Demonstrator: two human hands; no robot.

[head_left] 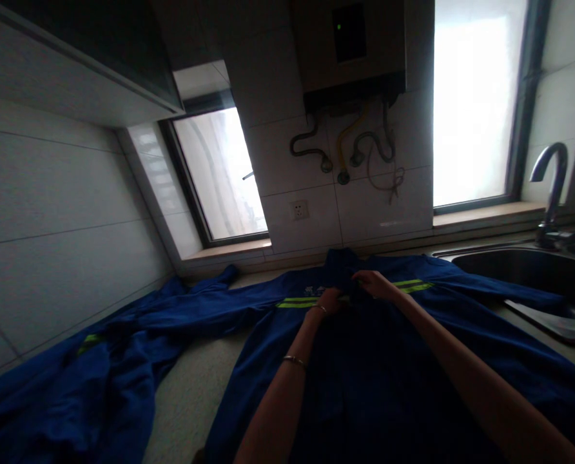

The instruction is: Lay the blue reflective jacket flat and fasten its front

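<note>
A blue work jacket (249, 361) with yellow-green stripes lies spread on the counter, collar toward the wall and sleeves out to both sides. My left hand (330, 300) rests at the jacket's front by the chest stripe, its fingers curled on the cloth. A little higher and to the right, my right hand (370, 283) pinches the front edge below the collar. Dim light hides the fingertips and any fastener between them. White lettering shows on the chest beside my left hand.
Another blue garment (98, 380) lies heaped at the left on the counter (185, 399). The right sleeve reaches the sink (490, 258) with its faucet (553, 187). A water heater (350, 45) with hoses hangs on the tiled wall, above a socket (298, 209).
</note>
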